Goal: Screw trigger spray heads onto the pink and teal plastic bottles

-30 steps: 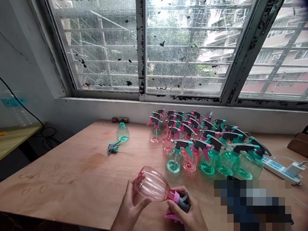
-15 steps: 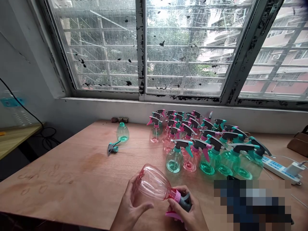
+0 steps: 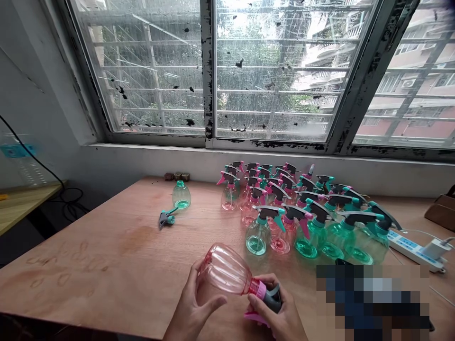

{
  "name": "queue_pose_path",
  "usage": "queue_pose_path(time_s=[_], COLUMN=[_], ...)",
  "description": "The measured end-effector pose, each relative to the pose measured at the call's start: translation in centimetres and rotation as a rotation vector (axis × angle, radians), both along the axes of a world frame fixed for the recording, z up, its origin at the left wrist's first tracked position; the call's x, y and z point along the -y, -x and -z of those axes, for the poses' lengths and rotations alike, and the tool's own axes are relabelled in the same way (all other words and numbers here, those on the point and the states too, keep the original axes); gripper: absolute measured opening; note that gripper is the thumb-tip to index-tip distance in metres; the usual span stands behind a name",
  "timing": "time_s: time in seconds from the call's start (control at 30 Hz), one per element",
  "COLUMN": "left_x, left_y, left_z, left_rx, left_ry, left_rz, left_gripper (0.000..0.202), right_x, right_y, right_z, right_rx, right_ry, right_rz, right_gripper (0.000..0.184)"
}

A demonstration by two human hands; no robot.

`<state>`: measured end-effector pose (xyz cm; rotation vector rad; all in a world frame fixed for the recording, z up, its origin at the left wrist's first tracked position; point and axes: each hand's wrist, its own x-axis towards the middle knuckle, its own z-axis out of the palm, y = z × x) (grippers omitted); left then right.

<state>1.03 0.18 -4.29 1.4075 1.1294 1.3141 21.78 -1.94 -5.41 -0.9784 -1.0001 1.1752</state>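
Note:
A clear pink spray bottle (image 3: 227, 269) is held tilted above the near part of the table, its base up and to the left. My right hand (image 3: 275, 310) is closed around its dark grey spray head (image 3: 273, 299), close to the pink collar (image 3: 261, 290). The pink trigger (image 3: 256, 318) points down below the fingers. At the bottle's base, my left hand (image 3: 197, 298) cups the far side with curled fingers partly hidden behind it. The left thumb stretches out below, apart from the bottle.
Several pink and green spray bottles (image 3: 280, 213) stand grouped at the back right. An open green bottle (image 3: 181, 195) stands at the back left, near a loose grey-and-teal spray head (image 3: 166, 219). A white power strip (image 3: 414, 251) and a blurred dark object (image 3: 377, 303) lie right.
The pink bottle has shifted and turned very slightly, its base edging left. Both hands stay almost where they were, and everything else is unmoved.

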Motion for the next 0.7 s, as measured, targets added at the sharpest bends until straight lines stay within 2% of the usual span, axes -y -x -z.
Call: queue_pose_path(time_s=[0.13, 0.33, 0.5, 0.7], left_x=[-0.01, -0.43, -0.35, -0.24], left_y=[-0.23, -0.19, -0.39, -0.62], left_z=[-0.36, 0.02, 0.28, -0.40], left_rx=[0.043, -0.109, -0.095, -0.022], left_ry=[0.001, -0.086, -0.053, 0.006], left_rz=[-0.003, -0.026, -0.015, -0.005], left_gripper=[0.065, 0.058, 0.066, 0.063], right_x=[-0.03, -0.22, -0.19, 0.14], right_y=[0.03, -0.37, -0.37, -0.76], right_z=[0.10, 0.02, -0.38, -0.82], right_rx=[0.027, -0.014, -0.009, 0.011], right_ry=[-0.013, 0.052, 0.047, 0.071], right_rz=[-0.002, -0.036, -0.055, -0.091], right_gripper=[0.040, 0.047, 0.047, 0.044])
